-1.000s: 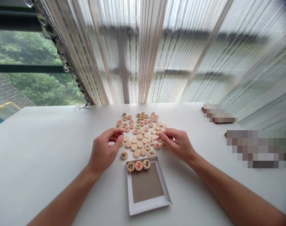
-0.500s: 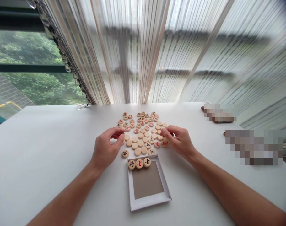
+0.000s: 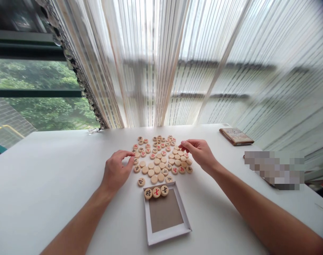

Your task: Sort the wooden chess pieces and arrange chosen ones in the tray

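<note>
Many round wooden Chinese chess pieces [image 3: 156,161] lie spread on the white table, some with black or red characters facing up, others blank side up. At the left edge of the spread is my left hand [image 3: 116,170], thumb and index finger a little apart beside a blank piece [image 3: 137,155]. My right hand [image 3: 200,153] hovers at the far right of the spread, its thumb and index finger pinched together near a blank piece [image 3: 176,147]; whether something is between them is hidden. A shallow white box tray [image 3: 166,236] holds three pieces in a row along its far side.
On the right of the white table [image 3: 60,184] lie a flat brown box [image 3: 236,136] and a second, blurred-out item [image 3: 275,171]. A string curtain [image 3: 161,71] hangs behind the table's far edge. A window [image 3: 39,109] with trees outside is at the left.
My right hand has moved farther away across the pieces, uncovering a red-marked and a black-marked one. The left hand has drawn slightly left, revealing black-marked pieces. The camera has tilted up.
</note>
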A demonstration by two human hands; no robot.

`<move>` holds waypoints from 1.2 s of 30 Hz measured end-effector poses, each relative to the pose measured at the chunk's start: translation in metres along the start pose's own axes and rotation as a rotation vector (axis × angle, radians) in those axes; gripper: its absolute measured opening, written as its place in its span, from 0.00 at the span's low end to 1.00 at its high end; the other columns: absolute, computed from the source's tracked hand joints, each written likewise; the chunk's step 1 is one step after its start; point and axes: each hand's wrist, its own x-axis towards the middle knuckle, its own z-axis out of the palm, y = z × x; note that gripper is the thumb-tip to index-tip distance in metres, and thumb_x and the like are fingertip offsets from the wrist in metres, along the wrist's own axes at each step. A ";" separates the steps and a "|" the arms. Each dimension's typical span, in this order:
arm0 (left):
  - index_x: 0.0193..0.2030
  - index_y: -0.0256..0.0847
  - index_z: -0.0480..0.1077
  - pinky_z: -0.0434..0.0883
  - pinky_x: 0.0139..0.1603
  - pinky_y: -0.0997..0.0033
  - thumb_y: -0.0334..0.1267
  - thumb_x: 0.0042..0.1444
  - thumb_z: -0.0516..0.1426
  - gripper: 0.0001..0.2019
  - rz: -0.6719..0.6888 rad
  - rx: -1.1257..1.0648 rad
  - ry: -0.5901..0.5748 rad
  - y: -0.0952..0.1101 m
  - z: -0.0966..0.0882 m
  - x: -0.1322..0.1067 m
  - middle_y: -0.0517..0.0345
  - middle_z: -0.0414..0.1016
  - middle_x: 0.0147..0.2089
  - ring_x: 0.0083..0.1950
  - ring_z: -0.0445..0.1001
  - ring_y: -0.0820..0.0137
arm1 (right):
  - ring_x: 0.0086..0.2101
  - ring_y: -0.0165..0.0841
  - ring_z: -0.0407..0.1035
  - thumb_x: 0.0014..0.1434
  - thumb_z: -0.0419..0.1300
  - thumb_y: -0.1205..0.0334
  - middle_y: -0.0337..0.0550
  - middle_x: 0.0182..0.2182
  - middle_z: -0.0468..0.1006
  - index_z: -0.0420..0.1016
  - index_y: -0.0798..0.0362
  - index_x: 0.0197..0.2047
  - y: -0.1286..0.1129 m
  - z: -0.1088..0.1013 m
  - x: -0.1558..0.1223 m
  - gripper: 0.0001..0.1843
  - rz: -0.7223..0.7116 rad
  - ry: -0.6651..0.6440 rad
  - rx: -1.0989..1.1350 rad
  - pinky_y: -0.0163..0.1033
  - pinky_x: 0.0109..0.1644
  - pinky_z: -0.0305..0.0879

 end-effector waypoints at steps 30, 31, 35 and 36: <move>0.49 0.40 0.79 0.79 0.45 0.65 0.38 0.64 0.57 0.12 0.118 0.044 -0.054 -0.001 0.026 0.022 0.51 0.86 0.48 0.49 0.82 0.59 | 0.26 0.35 0.70 0.63 0.63 0.47 0.45 0.25 0.81 0.84 0.55 0.29 0.036 0.010 0.033 0.21 -0.105 0.034 -0.097 0.39 0.31 0.64; 0.49 0.40 0.79 0.79 0.42 0.67 0.38 0.64 0.57 0.12 0.116 0.036 -0.046 -0.001 0.026 0.022 0.51 0.86 0.48 0.49 0.82 0.59 | 0.27 0.35 0.71 0.64 0.63 0.47 0.46 0.25 0.82 0.84 0.55 0.29 0.035 0.010 0.033 0.21 -0.108 0.041 -0.092 0.39 0.32 0.65; 0.47 0.41 0.79 0.78 0.38 0.68 0.38 0.64 0.58 0.10 0.142 0.024 -0.023 -0.003 0.027 0.022 0.52 0.85 0.47 0.49 0.83 0.58 | 0.27 0.35 0.72 0.65 0.61 0.46 0.46 0.25 0.82 0.84 0.55 0.29 0.039 0.007 0.040 0.23 -0.095 0.088 -0.039 0.40 0.33 0.68; 0.46 0.41 0.79 0.79 0.41 0.67 0.38 0.64 0.58 0.10 0.153 0.026 -0.022 -0.004 0.027 0.022 0.52 0.85 0.47 0.49 0.83 0.58 | 0.27 0.35 0.72 0.66 0.60 0.47 0.47 0.25 0.81 0.84 0.55 0.29 0.041 0.006 0.042 0.23 -0.084 0.103 -0.022 0.39 0.32 0.68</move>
